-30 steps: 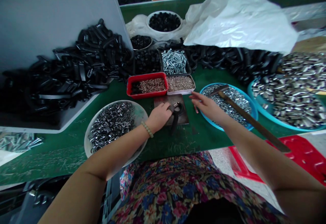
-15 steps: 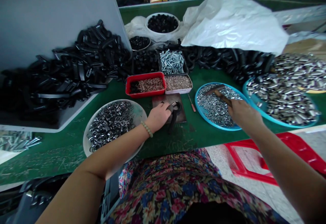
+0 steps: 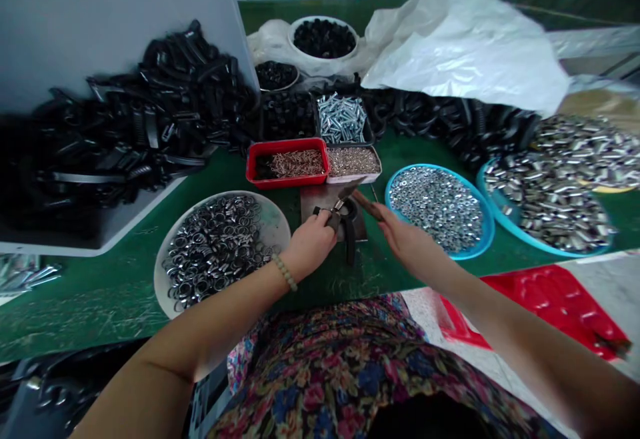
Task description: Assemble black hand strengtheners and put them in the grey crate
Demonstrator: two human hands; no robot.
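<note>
The bare left arm (image 3: 215,329) and bare right arm (image 3: 505,326) reach forward from the lower corners. The left hand (image 3: 311,244) curls downward, knuckles up, a pale round-beaded bracelet (image 3: 284,272) circling its wrist. The right hand (image 3: 407,240) angles inward just beside it, fingers together and pointing left.
</note>
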